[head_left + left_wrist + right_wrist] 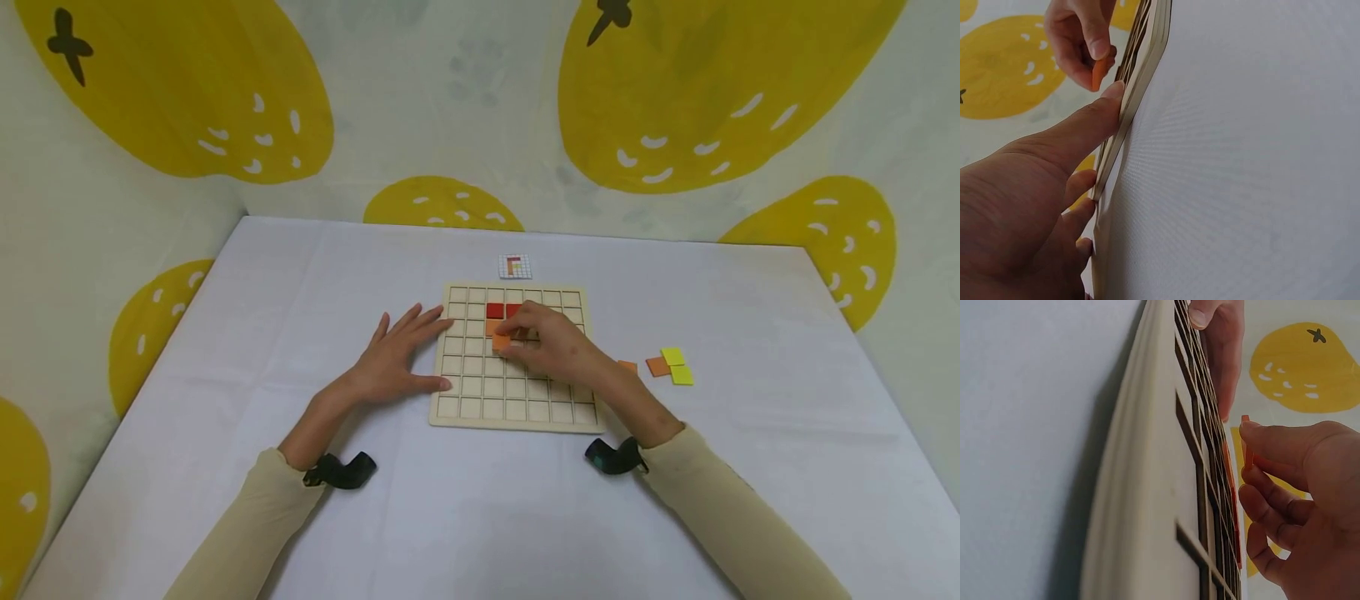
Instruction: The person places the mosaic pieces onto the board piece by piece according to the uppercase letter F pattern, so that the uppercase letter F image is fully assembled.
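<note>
Left hand: the left hand (397,354) grasped nothing, its fingers spread along the left side of the board (517,425); the left wrist view showed the thumb at the rim.
Right hand: the right hand (558,342) pinched an orange tile (501,342) over the third column.
Gap: the head view set this tile against the grid; the right wrist view showed it edge-on, apart from the board.
Grid: red tiles (495,311) and a second orange tile (492,327) lay in cells.
Desk: the head view alone showed the card (515,267) beyond the board and yellow tiles (682,376) at right.
</note>
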A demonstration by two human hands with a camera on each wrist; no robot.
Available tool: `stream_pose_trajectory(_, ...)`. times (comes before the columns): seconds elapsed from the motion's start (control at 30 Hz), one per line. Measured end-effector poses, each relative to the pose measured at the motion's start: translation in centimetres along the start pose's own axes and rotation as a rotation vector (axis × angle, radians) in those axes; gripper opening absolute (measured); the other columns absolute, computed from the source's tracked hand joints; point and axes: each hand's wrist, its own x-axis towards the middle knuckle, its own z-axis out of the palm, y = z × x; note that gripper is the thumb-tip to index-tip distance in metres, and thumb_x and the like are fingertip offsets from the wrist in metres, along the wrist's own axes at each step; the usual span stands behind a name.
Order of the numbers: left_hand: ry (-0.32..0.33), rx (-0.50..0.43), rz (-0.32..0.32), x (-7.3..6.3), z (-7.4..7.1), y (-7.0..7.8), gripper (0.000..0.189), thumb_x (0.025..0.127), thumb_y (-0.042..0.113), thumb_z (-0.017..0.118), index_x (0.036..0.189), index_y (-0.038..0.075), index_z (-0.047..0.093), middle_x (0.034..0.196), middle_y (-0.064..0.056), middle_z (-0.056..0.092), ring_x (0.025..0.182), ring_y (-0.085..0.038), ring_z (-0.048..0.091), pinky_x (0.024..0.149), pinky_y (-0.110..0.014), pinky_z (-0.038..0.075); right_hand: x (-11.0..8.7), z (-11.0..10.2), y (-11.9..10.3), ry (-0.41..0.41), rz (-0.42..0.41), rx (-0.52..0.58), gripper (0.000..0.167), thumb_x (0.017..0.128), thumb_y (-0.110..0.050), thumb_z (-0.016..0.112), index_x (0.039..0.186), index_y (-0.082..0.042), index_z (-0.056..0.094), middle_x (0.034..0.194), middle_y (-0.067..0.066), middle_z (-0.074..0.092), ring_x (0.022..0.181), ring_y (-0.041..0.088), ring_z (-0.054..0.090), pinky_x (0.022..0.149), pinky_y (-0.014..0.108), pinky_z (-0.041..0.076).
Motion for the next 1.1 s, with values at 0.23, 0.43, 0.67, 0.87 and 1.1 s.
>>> stream_pose_trajectory(0.23,0.002,-0.005,0.006,0.0,-0.1,0.1,0.093,0.086,0.048,0.082,0.163,0.026,0.036,0.176,0.001,0.021,0.166,-0.03,0.005,0.13,-0.065,-0.009,0.3,0.2,-0.3,-0.021,-0.004,-0.027,0.031,0.092,-0.022,0.081,0.122,-0.015,0.075,0.112,0.002,0.066,0.102,0.021,0.059,0.092,0.037,0.051)
stream_pose_trajectory(0.43,0.006,-0.009,0.012,0.0,-0.1,0.1,0.093,0.086,0.048,0.082,0.163,0.025,0.036,0.176,0.001,0.022,0.166,-0.031,0.006,0.13,-0.065,-0.009,0.4,0.7,-0.2,-0.019,0.004,-0.073,0.03,0.094,-0.025,0.08,0.121,-0.015,0.075,0.115,0.001,0.065,0.101,0.021,0.055,0.089,0.035,0.049)
stream_pose_trajectory(0.67,0.005,-0.004,0.009,0.1,0.0,0.1,0.093,0.086,0.048,0.082,0.163,0.026,0.036,0.176,0.001,0.022,0.166,-0.031,0.006,0.13,-0.065,-0.009,0.3,0.8,-0.3,-0.009,0.011,-0.096,0.03,0.093,-0.025,0.08,0.121,-0.017,0.075,0.117,0.0,0.065,0.1,0.021,0.054,0.088,0.035,0.049)
stream_pose_trajectory(0.87,0.0,-0.002,0.001,0.0,0.0,0.0,0.093,0.085,0.048,0.083,0.163,0.026,0.036,0.176,0.001,0.021,0.166,-0.031,0.005,0.129,-0.066,-0.009,0.3,1.0,-0.2,-0.005,0.015,-0.094,0.03,0.092,-0.027,0.081,0.121,-0.018,0.075,0.117,-0.001,0.064,0.1,0.021,0.055,0.089,0.035,0.049)
stream_pose_trajectory(1.1,0.001,-0.004,0.003,-0.1,0.1,0.0,0.094,0.085,0.048,0.083,0.163,0.026,0.036,0.176,0.001,0.021,0.166,-0.031,0.005,0.129,-0.066,-0.009,0.4,1.1,-0.2,0.002,0.026,-0.071,0.033,0.091,-0.025,0.083,0.121,-0.017,0.075,0.117,-0.001,0.066,0.104,0.019,0.059,0.096,0.036,0.052)
